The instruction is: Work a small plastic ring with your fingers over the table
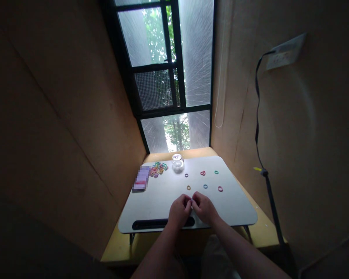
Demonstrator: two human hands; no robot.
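Over the near middle of a white folding lap desk point(157, 205), my left hand point(180, 211) and my right hand point(204, 208) meet at the fingertips. Both are closed in a pinch, and what lies between them is too small and hidden to make out. Just beyond my fingers are small coloured rings, like hair ties: a yellow ring point(189, 188), a blue ring point(205, 186) and a pink ring point(220, 189). Farther back lie a dark purple ring point(186, 175), a red looped ring point(203, 173) and a green ring point(216, 172).
A heap of mixed coloured rings point(158, 169) lies at the back left beside a pixelated rectangular object point(141, 178). A clear round container point(178, 166) stands at the back edge. The desk has a black slot point(149, 224) in front. A black cable point(257, 112) hangs on the right wall.
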